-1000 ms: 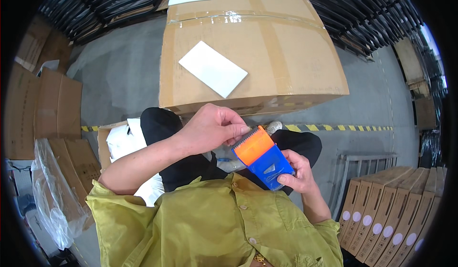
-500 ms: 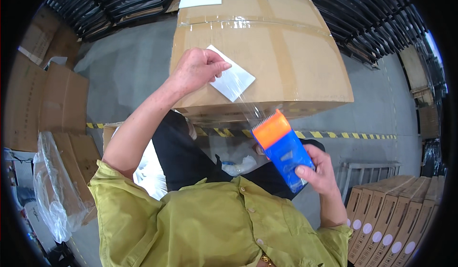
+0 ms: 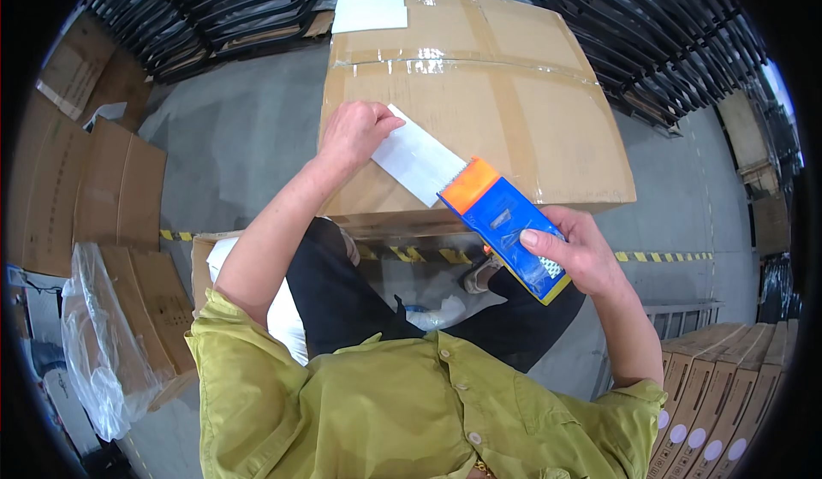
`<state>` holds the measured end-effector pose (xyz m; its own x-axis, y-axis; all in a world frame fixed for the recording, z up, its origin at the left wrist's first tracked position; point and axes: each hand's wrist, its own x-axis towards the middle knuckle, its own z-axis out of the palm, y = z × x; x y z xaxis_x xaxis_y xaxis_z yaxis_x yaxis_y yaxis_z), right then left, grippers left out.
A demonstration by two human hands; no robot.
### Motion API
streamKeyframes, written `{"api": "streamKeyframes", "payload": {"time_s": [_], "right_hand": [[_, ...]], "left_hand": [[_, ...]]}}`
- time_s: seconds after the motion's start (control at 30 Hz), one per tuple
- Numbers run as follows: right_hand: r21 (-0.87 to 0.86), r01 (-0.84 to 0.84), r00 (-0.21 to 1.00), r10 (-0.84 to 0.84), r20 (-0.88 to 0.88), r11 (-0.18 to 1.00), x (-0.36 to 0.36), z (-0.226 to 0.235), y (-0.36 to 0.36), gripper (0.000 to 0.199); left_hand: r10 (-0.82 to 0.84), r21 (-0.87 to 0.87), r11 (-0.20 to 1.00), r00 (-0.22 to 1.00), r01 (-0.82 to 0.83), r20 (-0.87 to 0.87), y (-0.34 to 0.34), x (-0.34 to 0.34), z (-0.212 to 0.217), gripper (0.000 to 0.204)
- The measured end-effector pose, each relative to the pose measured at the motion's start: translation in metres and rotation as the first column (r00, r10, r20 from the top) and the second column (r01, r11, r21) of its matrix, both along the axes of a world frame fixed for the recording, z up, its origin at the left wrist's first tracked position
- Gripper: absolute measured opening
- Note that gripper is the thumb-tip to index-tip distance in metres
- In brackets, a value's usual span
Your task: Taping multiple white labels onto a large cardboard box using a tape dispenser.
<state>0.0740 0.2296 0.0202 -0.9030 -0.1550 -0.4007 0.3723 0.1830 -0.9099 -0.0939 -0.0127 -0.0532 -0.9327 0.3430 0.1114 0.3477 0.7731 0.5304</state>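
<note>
My right hand (image 3: 584, 255) is wrapped around a blue tape dispenser (image 3: 501, 214) with an orange toothed head. That head rests at the lower right end of a small white sheet (image 3: 418, 160), which lies slanted on a large cardboard box (image 3: 565, 158). Closed in a pinch, my left hand (image 3: 353, 132) is at the sheet's upper left edge, on the end of the clear tape. The tape's span over the sheet is hard to see now. Another white sheet (image 3: 370, 10) lies on the box's far left corner.
Cartons (image 3: 116, 171) stand at the left, one draped with clear plastic (image 3: 98, 342). Slim boxes (image 3: 711, 393) are lined up at the lower right. Stacked black frames (image 3: 231, 8) stand at the back. A yellow-black floor stripe (image 3: 664, 257) runs behind my legs.
The dispenser has moved up and left, its orange head coming from below the box's near edge to the white sheet. My left hand, still pinching, has lowered slightly in view.
</note>
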Motion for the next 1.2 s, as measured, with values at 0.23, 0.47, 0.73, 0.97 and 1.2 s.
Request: {"api": "streamKeyframes", "payload": {"time_s": [0.23,0.47,0.73,0.97,1.2], "right_hand": [[0.049,-0.041,0.998,0.038,0.052,0.998,-0.016,0.001,-0.003,0.050],[0.071,-0.049,0.995,0.042,0.095,0.996,-0.019,-0.011,0.002,0.050],[-0.077,-0.028,0.989,0.038,0.143,0.997,-0.010,-0.017,-0.004,0.046],[-0.147,0.039,0.990,-0.019,0.138,0.988,0.021,-0.035,0.002,0.043],[-0.211,0.047,0.995,-0.027,0.093,0.976,0.044,-0.052,-0.001,0.036]], "left_hand": [[0.065,-0.097,0.993,0.995,-0.072,-0.071,-0.001,-0.003,-0.008,0.021],[0.004,-0.227,0.973,0.986,-0.041,-0.164,0.010,0.011,-0.015,0.023],[0.115,-0.159,0.975,0.963,-0.157,-0.245,-0.019,-0.013,-0.034,0.045],[0.329,0.517,0.800,0.943,-0.304,0.045,-0.049,0.051,-0.004,0.022],[-0.335,0.572,0.530,0.464,-0.627,0.820,-0.006,0.137,-0.051,0.064]]}}
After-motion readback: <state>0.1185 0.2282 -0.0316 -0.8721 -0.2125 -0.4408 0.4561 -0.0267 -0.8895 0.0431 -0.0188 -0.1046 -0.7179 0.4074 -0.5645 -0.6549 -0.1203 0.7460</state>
